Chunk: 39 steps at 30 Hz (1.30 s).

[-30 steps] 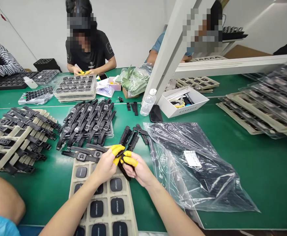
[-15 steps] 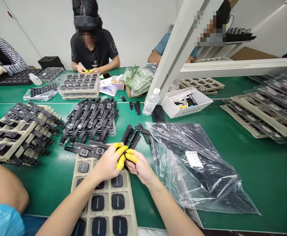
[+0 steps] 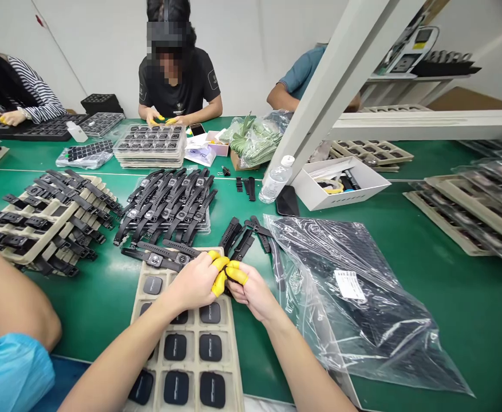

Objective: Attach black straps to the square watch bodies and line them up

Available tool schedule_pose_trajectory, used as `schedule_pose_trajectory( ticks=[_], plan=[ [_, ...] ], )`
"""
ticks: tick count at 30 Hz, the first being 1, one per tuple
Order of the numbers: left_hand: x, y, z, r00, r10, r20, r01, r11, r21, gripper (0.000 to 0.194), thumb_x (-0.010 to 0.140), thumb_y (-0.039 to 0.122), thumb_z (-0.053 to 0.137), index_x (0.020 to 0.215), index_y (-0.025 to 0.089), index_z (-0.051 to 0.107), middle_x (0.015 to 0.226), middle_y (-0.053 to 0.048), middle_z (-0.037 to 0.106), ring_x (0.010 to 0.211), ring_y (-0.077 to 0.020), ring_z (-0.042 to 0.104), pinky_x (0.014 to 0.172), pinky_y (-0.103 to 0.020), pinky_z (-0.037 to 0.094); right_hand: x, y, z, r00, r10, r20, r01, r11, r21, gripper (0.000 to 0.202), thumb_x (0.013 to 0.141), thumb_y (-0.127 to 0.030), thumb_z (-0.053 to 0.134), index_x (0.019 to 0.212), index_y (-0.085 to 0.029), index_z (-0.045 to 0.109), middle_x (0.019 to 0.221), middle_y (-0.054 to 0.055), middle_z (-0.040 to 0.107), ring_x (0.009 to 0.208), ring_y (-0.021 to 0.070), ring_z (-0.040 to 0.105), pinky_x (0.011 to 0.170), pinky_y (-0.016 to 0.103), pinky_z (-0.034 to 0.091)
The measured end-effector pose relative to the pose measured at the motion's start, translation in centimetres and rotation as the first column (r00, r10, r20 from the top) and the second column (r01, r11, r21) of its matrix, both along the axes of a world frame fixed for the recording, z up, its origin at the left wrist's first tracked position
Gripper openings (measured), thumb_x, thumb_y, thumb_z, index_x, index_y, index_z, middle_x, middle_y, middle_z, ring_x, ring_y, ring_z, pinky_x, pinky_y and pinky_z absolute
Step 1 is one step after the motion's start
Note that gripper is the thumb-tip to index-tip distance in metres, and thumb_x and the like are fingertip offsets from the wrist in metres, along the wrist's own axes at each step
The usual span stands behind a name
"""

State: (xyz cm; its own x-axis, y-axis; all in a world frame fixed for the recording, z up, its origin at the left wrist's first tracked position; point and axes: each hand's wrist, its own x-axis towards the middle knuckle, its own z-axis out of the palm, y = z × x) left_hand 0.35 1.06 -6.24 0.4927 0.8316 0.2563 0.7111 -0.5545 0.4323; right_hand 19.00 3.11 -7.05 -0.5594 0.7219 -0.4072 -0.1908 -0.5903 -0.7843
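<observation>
My left hand [image 3: 201, 277] and my right hand [image 3: 251, 289] meet above the far end of a beige tray [image 3: 238, 366], both wearing yellow finger cots. Pinched between their fingertips is a small black watch part [image 3: 227, 273], mostly covered, so I cannot tell whether it is a strap or a case. Square black watch faces [image 3: 174, 347] lie in the tray's compartments. Two watches with straps [image 3: 155, 260] rest across its far edge. Just beyond my hands, loose black straps [image 3: 242, 245] lie in a small heap on the green table.
Right of my hands lies a clear bag of black straps [image 3: 388, 303]. Finished-looking watches [image 3: 169, 200] are piled beyond the tray, with another stack [image 3: 57, 217] leftward. A bottle [image 3: 277, 180], phone [image 3: 287, 201] and white box [image 3: 340, 189] stand by a slanted post [image 3: 332, 80]. A neighbour's arm [image 3: 19, 292] is at left.
The view has turned slightly left, so things sit farther right in it. My hands keep their pinch, almost unchanged. The neighbour's forearm now shows at the left, near the watch stack.
</observation>
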Motion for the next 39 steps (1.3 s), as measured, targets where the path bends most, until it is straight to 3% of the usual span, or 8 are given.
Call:
schedule_pose_trajectory(
  ticks=[7,10,17,26,31,36,39],
  plan=[
    [0.1,0.0,0.7,0.995,-0.028,0.1,0.028,1.0,0.001,0.04,0.099,0.018,0.043,0.136,0.016,0.057,0.122,-0.015,0.069,0.12,-0.0284,0.065,0.104,-0.046,0.059,0.1,0.1,0.2,0.999,-0.011,-0.04,0.01,1.0,-0.024,0.047,0.074,-0.056,0.081,0.081,-0.023,0.048,0.044,-0.015,0.03,0.041,0.0028,0.011,0.038,0.017,0.009],
    [0.2,-0.1,0.5,0.998,-0.019,0.065,0.017,0.999,0.032,0.042,0.098,0.017,0.043,0.138,0.013,0.055,0.126,-0.017,0.067,0.127,-0.0296,0.062,0.104,-0.046,0.06,0.1,0.1,0.3,0.996,-0.026,-0.091,0.019,0.996,-0.086,0.049,0.073,-0.057,0.08,0.079,-0.024,0.045,0.044,-0.015,0.03,0.039,0.0027,0.011,0.037,0.017,0.01],
    [0.1,-0.3,-0.2,0.99,0.009,-0.14,-0.007,1.0,0.016,0.04,0.092,0.018,0.051,0.13,0.011,0.06,0.118,-0.019,0.067,0.117,-0.033,0.064,0.099,-0.047,0.061,0.1,0.0,0.4,0.999,0.008,0.048,-0.006,0.999,-0.038,0.049,0.075,-0.059,0.079,0.082,-0.024,0.045,0.046,-0.017,0.026,0.043,0.0033,0.01,0.04,0.016,0.009],
    [0.0,-0.2,0.1,0.995,0.0,-0.098,-0.003,1.0,-0.028,0.036,0.089,0.017,0.053,0.125,0.018,0.06,0.115,-0.013,0.067,0.117,-0.0295,0.065,0.103,-0.047,0.058,0.4,0.1,0.6,0.996,0.045,0.076,-0.045,0.999,-0.004,0.046,0.076,-0.058,0.076,0.081,-0.024,0.044,0.047,-0.016,0.026,0.044,0.004,0.01,0.041,0.018,0.009],
    [0.2,-0.4,0.7,0.992,-0.018,-0.127,0.018,1.0,-0.005,0.035,0.093,0.017,0.049,0.126,0.014,0.059,0.117,-0.015,0.067,0.118,-0.0298,0.063,0.103,-0.045,0.058,0.4,0.0,0.4,0.996,0.042,0.079,-0.042,0.999,0.001,0.045,0.076,-0.058,0.076,0.08,-0.024,0.045,0.047,-0.016,0.027,0.044,0.0041,0.01,0.041,0.018,0.009],
    [0.4,-0.5,0.9,0.966,0.001,-0.258,-0.002,1.0,-0.003,0.034,0.089,0.017,0.054,0.121,0.011,0.063,0.113,-0.018,0.067,0.111,-0.0332,0.064,0.096,-0.047,0.061,0.3,0.1,0.3,0.994,0.062,0.092,-0.061,0.998,-0.014,0.046,0.075,-0.058,0.076,0.079,-0.024,0.045,0.047,-0.015,0.028,0.045,0.0043,0.011,0.041,0.018,0.008],
    [0.2,-0.5,0.8,0.972,0.0,-0.236,-0.008,0.999,-0.031,0.035,0.091,0.017,0.051,0.123,0.011,0.063,0.115,-0.018,0.068,0.112,-0.0331,0.064,0.098,-0.048,0.061,0.3,0.1,0.3,0.994,0.066,0.092,-0.066,0.998,-0.002,0.047,0.077,-0.059,0.076,0.08,-0.024,0.046,0.048,-0.015,0.027,0.045,0.0044,0.011,0.042,0.018,0.009]
  ],
)
